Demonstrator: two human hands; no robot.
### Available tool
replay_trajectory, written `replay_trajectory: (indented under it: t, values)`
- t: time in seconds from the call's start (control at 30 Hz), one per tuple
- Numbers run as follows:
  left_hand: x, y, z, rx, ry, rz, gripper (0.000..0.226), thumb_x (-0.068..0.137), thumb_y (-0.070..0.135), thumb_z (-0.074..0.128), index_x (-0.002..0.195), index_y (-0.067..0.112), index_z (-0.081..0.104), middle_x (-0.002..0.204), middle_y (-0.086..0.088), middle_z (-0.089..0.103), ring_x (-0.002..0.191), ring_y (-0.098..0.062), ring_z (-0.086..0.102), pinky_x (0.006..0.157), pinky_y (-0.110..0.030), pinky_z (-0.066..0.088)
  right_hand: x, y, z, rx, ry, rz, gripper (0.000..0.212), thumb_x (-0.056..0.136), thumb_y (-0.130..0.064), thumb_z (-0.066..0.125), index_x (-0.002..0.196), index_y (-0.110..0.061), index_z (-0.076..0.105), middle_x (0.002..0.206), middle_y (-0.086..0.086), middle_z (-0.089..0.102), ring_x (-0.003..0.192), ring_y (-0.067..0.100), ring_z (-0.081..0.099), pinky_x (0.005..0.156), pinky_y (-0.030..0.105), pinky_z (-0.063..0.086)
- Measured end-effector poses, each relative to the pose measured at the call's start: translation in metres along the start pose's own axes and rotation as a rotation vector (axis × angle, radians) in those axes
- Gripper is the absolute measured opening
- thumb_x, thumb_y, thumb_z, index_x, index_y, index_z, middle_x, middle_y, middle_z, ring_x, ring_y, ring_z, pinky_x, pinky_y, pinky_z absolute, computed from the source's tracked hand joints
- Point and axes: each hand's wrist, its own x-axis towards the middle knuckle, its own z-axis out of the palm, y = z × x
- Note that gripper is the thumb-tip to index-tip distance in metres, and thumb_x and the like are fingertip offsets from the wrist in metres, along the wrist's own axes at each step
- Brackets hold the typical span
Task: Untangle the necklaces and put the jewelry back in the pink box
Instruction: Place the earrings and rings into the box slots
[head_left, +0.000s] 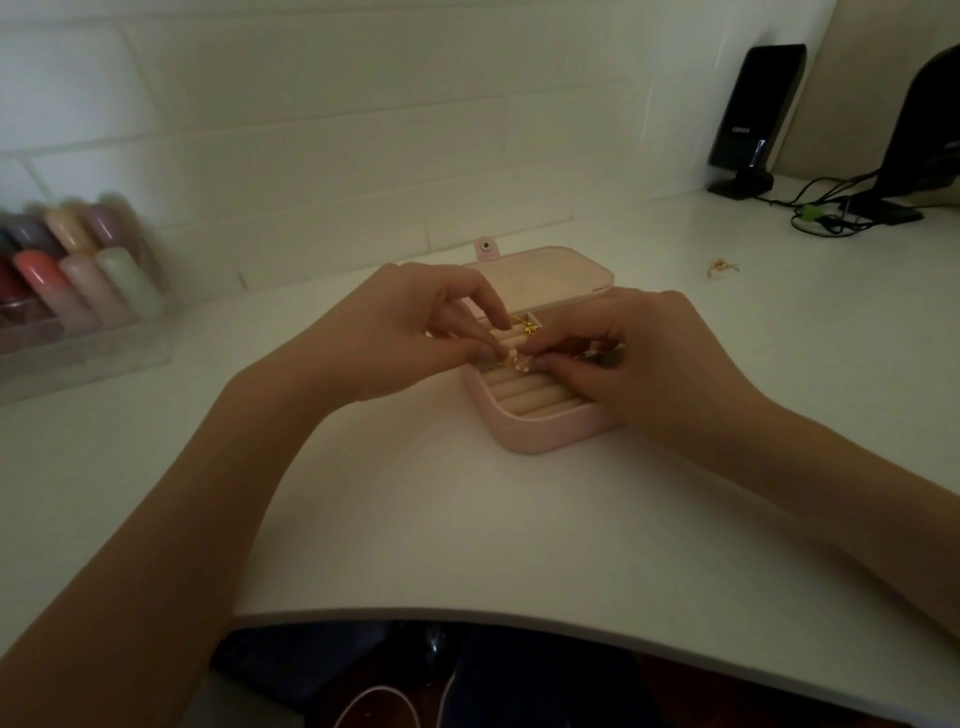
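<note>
A: Head view: left hand (415, 322) and right hand (639, 358) pinch a small gold piece (522, 358) over the open pink box (540, 436); another piece (719, 267) lies well apart.

B: Judgement: pinch lightly, seat it between the ring rolls (524, 395).

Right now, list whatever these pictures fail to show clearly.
- Head view: small piece between the left hand and right hand; fingers cover it, too small to identify.
- Pink box right side: hidden under the right hand.
- Item on the desk: too small.
- Bottles, left: blurred.
- Dark object: cut by right edge.
</note>
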Motion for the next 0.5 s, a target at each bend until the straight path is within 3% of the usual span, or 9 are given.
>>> replay_trajectory:
  t: [0.07, 0.13, 0.23, 0.33, 0.43, 0.5]
  values:
    - [-0.001, 0.000, -0.001, 0.009, -0.025, -0.002, 0.018, 0.079, 0.010, 0.073, 0.091, 0.020, 0.066, 0.080, 0.013, 0.074, 0.082, 0.005, 0.067, 0.088, -0.025, 0.049, 0.000, 0.000, 0.000, -0.012, -0.005, -0.009, 0.015, 0.078, -0.020, 0.074, 0.089, -0.030, 0.077, 0.078, -0.013, 0.070, 0.069, 0.000, 0.060, 0.069, 0.004, 0.041]
    - [-0.003, 0.000, -0.002, 0.026, -0.058, -0.004, 0.013, 0.079, 0.024, 0.068, 0.092, 0.027, 0.067, 0.085, 0.013, 0.074, 0.085, 0.003, 0.066, 0.091, -0.031, 0.049, 0.000, 0.001, 0.000, -0.010, 0.001, -0.011, 0.015, 0.078, -0.019, 0.074, 0.089, -0.029, 0.077, 0.079, -0.012, 0.070, 0.073, 0.001, 0.060, 0.069, 0.003, 0.040]
    - [-0.007, 0.003, -0.002, -0.053, -0.080, -0.065, 0.030, 0.068, 0.049, 0.057, 0.092, 0.036, 0.069, 0.091, 0.016, 0.072, 0.095, 0.000, 0.063, 0.096, -0.037, 0.046, 0.000, 0.000, -0.001, -0.003, -0.012, -0.006, 0.017, 0.078, -0.019, 0.074, 0.091, -0.029, 0.076, 0.081, -0.011, 0.072, 0.079, -0.002, 0.059, 0.069, 0.001, 0.039]
    - [-0.010, 0.003, -0.002, -0.139, -0.084, -0.075, 0.040, 0.060, 0.054, 0.052, 0.094, 0.042, 0.070, 0.097, 0.011, 0.072, 0.104, -0.007, 0.062, 0.100, -0.043, 0.043, -0.001, -0.001, -0.001, -0.005, -0.015, -0.015, 0.017, 0.078, -0.018, 0.073, 0.091, -0.028, 0.077, 0.079, -0.012, 0.070, 0.074, -0.002, 0.059, 0.067, 0.002, 0.039]
    - [-0.013, 0.002, -0.002, -0.187, -0.092, -0.082, 0.040, 0.058, 0.055, 0.054, 0.095, 0.049, 0.068, 0.100, 0.015, 0.071, 0.108, -0.003, 0.060, 0.103, -0.037, 0.040, -0.001, -0.001, -0.003, -0.005, -0.010, -0.005, 0.019, 0.077, -0.020, 0.073, 0.091, -0.033, 0.076, 0.080, -0.012, 0.070, 0.084, -0.002, 0.058, 0.069, 0.007, 0.040]
    - [-0.016, 0.000, -0.002, -0.164, -0.108, -0.080, 0.037, 0.062, 0.055, 0.054, 0.097, 0.058, 0.063, 0.103, 0.028, 0.067, 0.110, 0.006, 0.056, 0.100, -0.025, 0.039, -0.002, -0.001, -0.003, -0.009, -0.009, -0.009, 0.020, 0.077, -0.020, 0.074, 0.091, -0.034, 0.076, 0.077, -0.013, 0.067, 0.076, 0.002, 0.058, 0.068, 0.008, 0.040]
